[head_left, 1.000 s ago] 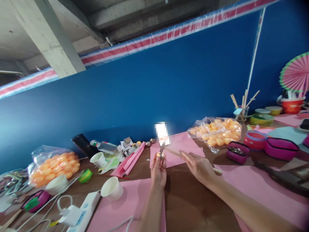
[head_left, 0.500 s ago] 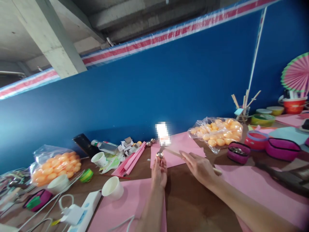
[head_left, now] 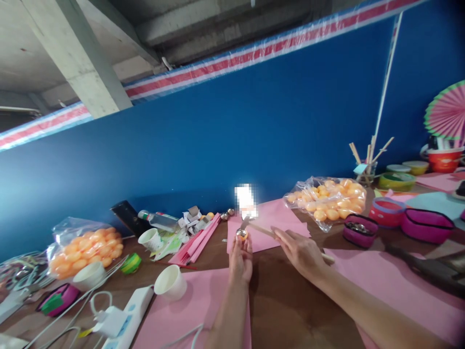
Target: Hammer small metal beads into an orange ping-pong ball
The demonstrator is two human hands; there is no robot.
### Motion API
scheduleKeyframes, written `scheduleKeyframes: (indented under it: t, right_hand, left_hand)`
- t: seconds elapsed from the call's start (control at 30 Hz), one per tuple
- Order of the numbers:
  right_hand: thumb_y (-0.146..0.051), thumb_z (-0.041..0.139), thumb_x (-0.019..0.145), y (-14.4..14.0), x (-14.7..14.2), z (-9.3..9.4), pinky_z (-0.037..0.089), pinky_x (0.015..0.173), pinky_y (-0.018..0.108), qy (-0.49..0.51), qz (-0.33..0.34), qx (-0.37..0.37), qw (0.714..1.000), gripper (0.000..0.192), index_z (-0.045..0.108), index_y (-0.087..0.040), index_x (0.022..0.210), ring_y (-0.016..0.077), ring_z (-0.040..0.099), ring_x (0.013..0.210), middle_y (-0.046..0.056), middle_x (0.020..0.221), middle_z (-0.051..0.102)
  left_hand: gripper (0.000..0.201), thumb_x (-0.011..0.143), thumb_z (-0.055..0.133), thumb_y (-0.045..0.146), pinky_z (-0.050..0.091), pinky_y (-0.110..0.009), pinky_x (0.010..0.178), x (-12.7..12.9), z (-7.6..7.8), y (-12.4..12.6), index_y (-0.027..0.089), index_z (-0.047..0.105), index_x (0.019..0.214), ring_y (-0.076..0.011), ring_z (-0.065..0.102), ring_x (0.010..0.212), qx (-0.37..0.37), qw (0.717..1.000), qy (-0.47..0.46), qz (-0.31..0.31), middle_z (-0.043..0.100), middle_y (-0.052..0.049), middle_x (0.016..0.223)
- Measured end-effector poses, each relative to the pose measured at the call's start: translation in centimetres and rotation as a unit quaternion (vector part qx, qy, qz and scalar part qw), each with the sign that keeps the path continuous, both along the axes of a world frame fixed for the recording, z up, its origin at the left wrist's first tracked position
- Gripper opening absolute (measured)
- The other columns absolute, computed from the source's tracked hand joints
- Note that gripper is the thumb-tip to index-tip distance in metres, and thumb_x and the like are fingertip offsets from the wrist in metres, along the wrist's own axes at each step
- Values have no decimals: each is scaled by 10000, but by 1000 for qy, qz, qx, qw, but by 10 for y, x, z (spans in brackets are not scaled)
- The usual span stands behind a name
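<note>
In the middle of the head view, my left hand (head_left: 241, 261) holds up a small ball (head_left: 241, 234) in its fingertips. The ball is shiny and metallic on top, with orange showing at its lower right. My right hand (head_left: 298, 249) is wrapped round the wooden handle of a hammer (head_left: 263, 229). Its dark head is right above the ball; I cannot tell whether they touch. Behind both hands lies a pink sheet of paper (head_left: 271, 232), with a blurred-out white patch over its far end. Two shiny balls (head_left: 227, 214) sit left of that sheet.
Plastic bags of orange balls lie at the left (head_left: 85, 249) and right (head_left: 329, 198). A white cup (head_left: 170, 282) stands left of my forearm, near a power strip (head_left: 129, 317) with cables. Purple pouches (head_left: 360, 230) are at the right. A blue partition (head_left: 218, 145) closes the back.
More orange now shows on the ball in my left hand. My right hand and the hammer have barely moved.
</note>
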State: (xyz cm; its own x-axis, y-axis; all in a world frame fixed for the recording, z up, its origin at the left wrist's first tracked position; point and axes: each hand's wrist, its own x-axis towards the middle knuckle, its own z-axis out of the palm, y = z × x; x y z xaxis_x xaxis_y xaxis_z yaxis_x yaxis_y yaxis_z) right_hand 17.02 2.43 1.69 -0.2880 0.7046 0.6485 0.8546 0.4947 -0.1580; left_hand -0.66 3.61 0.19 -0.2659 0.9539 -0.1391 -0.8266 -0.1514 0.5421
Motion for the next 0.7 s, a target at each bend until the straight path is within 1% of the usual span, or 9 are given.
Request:
scheduleKeyframes:
  t: [0.13,0.27,0.43,0.57,0.7]
  right_hand:
    - [-313,338,891,0,0,0,312,486,186,-13,-5,-6,1000,329,486,-257,1180,106,575,636,16,738,619]
    - [-301,336,893,-1,0,0,330,516,184,-4,2,-6,1000,336,470,-242,1196,107,578,666,22,751,618]
    - [-305,347,888,-1,-1,-1,300,473,196,-30,-6,-14,999,324,475,-277,1184,117,580,637,10,734,616]
    - [-310,342,890,0,-1,-2,322,494,183,-3,-7,-14,1000,332,471,-263,1192,107,584,663,14,756,624]
    - [-315,345,886,0,-1,0,319,473,181,-14,-8,-24,1000,322,493,-270,1168,102,580,619,7,735,626]
  left_hand:
    - [94,777,525,127,476,-244,840,0,1,0,108,601,827,-170,590,952,4,1000,2,-15,644,-95,935]
    - [88,780,524,142,480,-232,831,-1,1,0,103,595,815,-172,588,956,-3,1000,-6,-11,638,-105,954]
    - [86,781,522,139,496,-207,794,-1,-1,0,103,591,818,-167,596,939,-16,1000,-7,-5,638,-98,943]
    - [114,793,509,159,495,-214,799,0,-1,0,92,590,835,-178,590,953,-11,1000,-11,-13,632,-109,946]
    - [122,799,495,157,494,-214,794,-1,-1,0,84,590,820,-158,609,901,-22,1000,-10,-20,634,-112,898]
